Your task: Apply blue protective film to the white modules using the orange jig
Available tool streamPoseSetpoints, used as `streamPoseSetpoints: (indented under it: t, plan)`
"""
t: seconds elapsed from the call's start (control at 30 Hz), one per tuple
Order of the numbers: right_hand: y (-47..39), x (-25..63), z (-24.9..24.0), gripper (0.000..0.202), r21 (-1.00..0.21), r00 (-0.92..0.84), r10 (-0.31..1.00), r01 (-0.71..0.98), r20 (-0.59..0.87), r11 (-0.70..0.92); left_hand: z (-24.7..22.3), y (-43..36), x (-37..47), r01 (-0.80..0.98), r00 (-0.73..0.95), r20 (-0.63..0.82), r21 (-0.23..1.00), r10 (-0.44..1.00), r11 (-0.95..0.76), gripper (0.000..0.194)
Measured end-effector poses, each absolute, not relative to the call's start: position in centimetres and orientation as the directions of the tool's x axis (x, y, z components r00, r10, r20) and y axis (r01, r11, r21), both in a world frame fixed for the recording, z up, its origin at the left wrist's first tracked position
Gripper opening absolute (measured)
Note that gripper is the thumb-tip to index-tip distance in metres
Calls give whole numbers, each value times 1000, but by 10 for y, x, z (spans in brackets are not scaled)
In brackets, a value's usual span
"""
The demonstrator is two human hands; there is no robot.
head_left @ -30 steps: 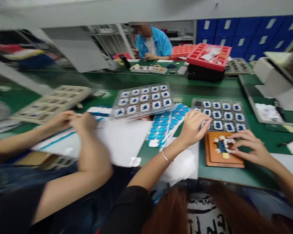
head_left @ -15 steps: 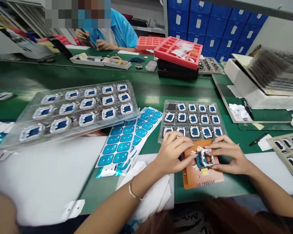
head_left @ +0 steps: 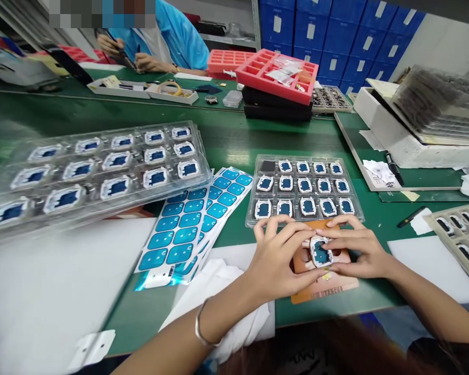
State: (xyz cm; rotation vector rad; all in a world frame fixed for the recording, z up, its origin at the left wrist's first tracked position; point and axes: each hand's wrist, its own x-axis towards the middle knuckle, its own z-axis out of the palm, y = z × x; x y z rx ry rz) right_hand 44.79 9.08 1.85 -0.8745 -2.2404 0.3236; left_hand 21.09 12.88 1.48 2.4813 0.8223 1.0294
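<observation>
A white frame with a blue-green piece inside it [head_left: 321, 252] lies over an orange board [head_left: 338, 286]. My left hand [head_left: 279, 255] holds its left side, thumb at the lower edge and fingers along the top. On the right, my right hand [head_left: 357, 247] grips the same frame, one fingertip on the blue-green surface. Just beyond my hands is a clear tray [head_left: 360, 208] of similar white frames with dark blue centres; its back left pocket shows dark. Sheets of blue stickers [head_left: 180, 229] lie left of my left hand.
A larger stacked clear tray [head_left: 140, 200] of frames stands at the left. White cloth [head_left: 222, 291] lies beside my left forearm. Farther back are a red tray [head_left: 254, 73] on black boxes and a person in blue [head_left: 183, 39]. A grey parts tray [head_left: 447, 247] sits right.
The white frame has moved left and now surrounds the blue-green piece, which stuck out beside it before. My left thumb has shifted down to the frame's lower edge. The whole view has shifted slightly.
</observation>
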Motion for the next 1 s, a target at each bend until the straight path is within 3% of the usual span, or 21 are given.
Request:
streamPoseSetpoints:
  t: [0.3,0.73,1.0]
  plan:
    - [89,448,20,25,-386,-494,665,554,561,737,14,128,210,384,585,538,476,607,-791,45]
    - [88,447,16,24,-382,-475,657,553,586,741,13,129,209,403,582,539,458,608,-792,42]
    - [86,447,15,23,-396,-467,669,556,578,731,14,130,208,370,612,456,557,646,-744,47]
